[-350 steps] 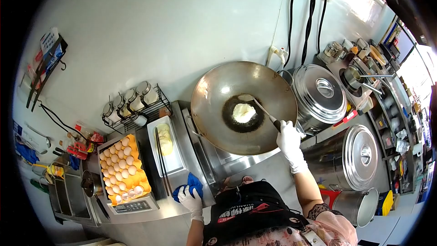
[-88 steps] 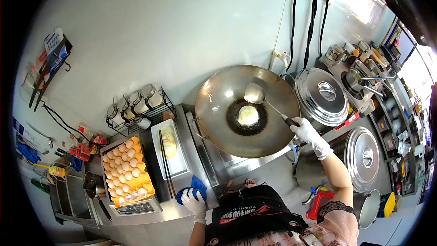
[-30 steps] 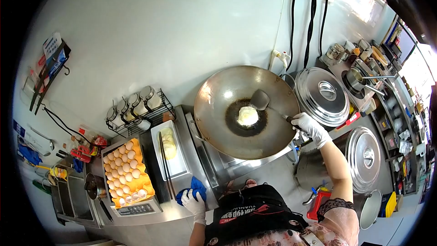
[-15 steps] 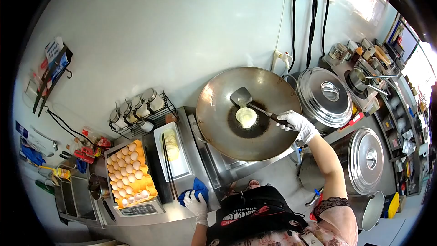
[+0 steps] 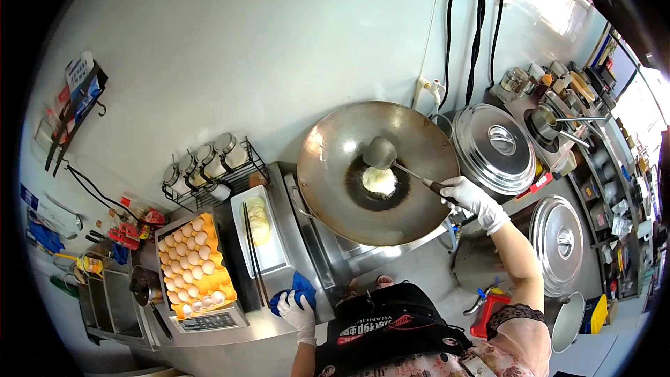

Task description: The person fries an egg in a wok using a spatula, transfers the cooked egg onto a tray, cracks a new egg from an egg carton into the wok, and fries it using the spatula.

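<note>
My right hand [image 5: 474, 202], in a white glove, grips the dark handle of a wok spatula [image 5: 381, 153]. The spatula's blade reaches into a large wok [image 5: 328, 167], at the far edge of a pale, round fried egg [image 5: 379, 181] on the dark wok bottom. Low on the counter, my left hand [image 5: 296, 314], also gloved, has its fingers closed over a crumpled blue cloth [image 5: 303, 287]. Just beyond the cloth is a white tray [image 5: 280, 261] with several pale cooked eggs [image 5: 257, 222] in it. A pair of dark chopsticks [image 5: 253, 258] lies across the tray's left side.
Left of the tray, an orange carton [image 5: 222, 281] of eggs stands on a scale [image 5: 209, 322]. A wire rack [image 5: 257, 160] with jars is behind. Lidded steel pots [image 5: 492, 143] stand right of the wok. A small saucepan [image 5: 143, 285] sits far left.
My right hand has moved slightly right and down and changed the spatula's angle. The blade has turned and shifted right, near the egg. My left hand stays on the cloth.
</note>
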Available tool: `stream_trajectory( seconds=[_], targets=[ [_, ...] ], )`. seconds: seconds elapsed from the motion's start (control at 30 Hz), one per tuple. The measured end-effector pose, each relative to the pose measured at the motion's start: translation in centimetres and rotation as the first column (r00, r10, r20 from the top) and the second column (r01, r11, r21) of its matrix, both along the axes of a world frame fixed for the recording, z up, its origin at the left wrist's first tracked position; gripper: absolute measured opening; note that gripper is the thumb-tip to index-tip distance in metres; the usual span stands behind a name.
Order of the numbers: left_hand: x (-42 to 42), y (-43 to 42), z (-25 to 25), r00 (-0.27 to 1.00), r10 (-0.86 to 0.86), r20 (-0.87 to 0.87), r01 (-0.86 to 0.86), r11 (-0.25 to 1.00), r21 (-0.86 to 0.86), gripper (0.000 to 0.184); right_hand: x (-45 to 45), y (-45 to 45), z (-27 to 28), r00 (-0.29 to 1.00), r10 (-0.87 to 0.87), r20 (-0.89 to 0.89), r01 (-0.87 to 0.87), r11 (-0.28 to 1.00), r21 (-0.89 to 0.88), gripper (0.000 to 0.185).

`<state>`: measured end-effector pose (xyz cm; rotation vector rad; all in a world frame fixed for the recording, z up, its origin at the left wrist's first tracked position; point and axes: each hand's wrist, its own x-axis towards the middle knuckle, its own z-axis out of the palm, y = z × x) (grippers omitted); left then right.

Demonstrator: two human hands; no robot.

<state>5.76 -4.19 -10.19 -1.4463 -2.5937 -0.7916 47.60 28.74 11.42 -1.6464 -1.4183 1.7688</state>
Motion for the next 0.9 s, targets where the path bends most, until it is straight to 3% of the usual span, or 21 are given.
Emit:
stream_trajectory(
  seconds=[0.2, 0.23, 0.43, 0.67, 0.9],
  targets=[
    [0.1, 0.1, 0.2, 0.999, 0.003, -0.042, -0.003, 1.0, -0.008, 0.033, 0.7, -2.6, 1.6, 0.965, -0.031, 0.262, -0.028, 0.975, 0.219, 0.025],
    [0.0, 0.1, 0.3, 0.999, -0.003, -0.051, 0.002, 1.0, -0.008, 0.033, 0.9, -2.7, 1.3, 0.944, -0.009, 0.33, -0.098, 0.946, 0.309, 0.028],
    [-0.4, 0.0, -0.4, 0.995, -0.02, -0.099, 0.022, 1.0, 0.016, 0.032, 1.5, -2.6, 0.2, 0.932, -0.071, 0.356, -0.078, 0.919, 0.388, 0.027],
    [-0.2, 0.0, -0.1, 0.996, -0.015, -0.084, 0.018, 0.999, 0.037, 0.033, 1.4, -1.4, -2.3, 0.927, -0.069, 0.37, -0.062, 0.941, 0.332, 0.02],
    [-0.3, 0.0, -0.4, 0.997, -0.012, -0.076, 0.014, 0.999, 0.035, 0.033, -1.1, -0.9, -3.4, 0.952, -0.12, 0.28, 0.091, 0.989, 0.114, 0.018]
  ],
)
